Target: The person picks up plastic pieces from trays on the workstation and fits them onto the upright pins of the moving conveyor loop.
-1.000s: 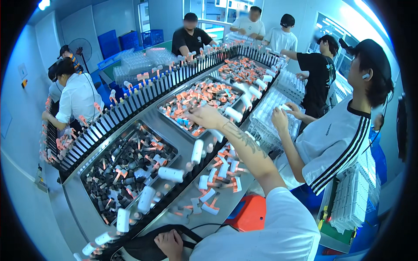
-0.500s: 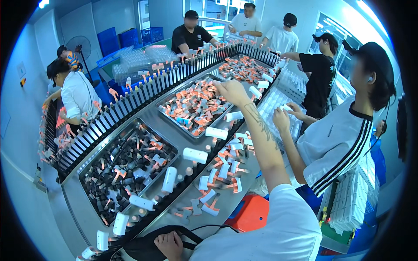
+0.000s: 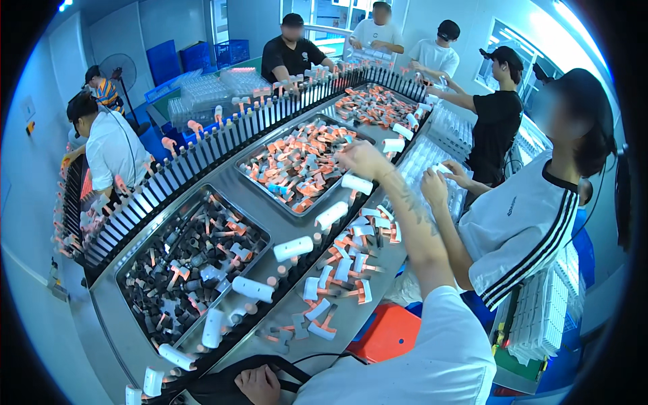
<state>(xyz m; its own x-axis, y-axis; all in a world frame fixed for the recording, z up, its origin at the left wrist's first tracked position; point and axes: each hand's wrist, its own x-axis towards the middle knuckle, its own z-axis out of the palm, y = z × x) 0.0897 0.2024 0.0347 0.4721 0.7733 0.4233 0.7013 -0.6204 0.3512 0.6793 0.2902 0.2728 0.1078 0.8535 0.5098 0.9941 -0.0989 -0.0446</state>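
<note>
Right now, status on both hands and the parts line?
Right hand out over the middle tray of orange-and-white parts, grip not readable. Left hand low, resting on a black strap. White tubes lined up on the conveyor. Nothing in the way.

We find few items of this kind. Blue plastic crates (image 3: 202, 55) stand stacked against the far wall, behind the conveyor's far-left end. A small orange-and-white sign (image 3: 30, 127) sits on the left wall. We see no screens or labels.

Bright, even light; fisheye-warped edges
</note>
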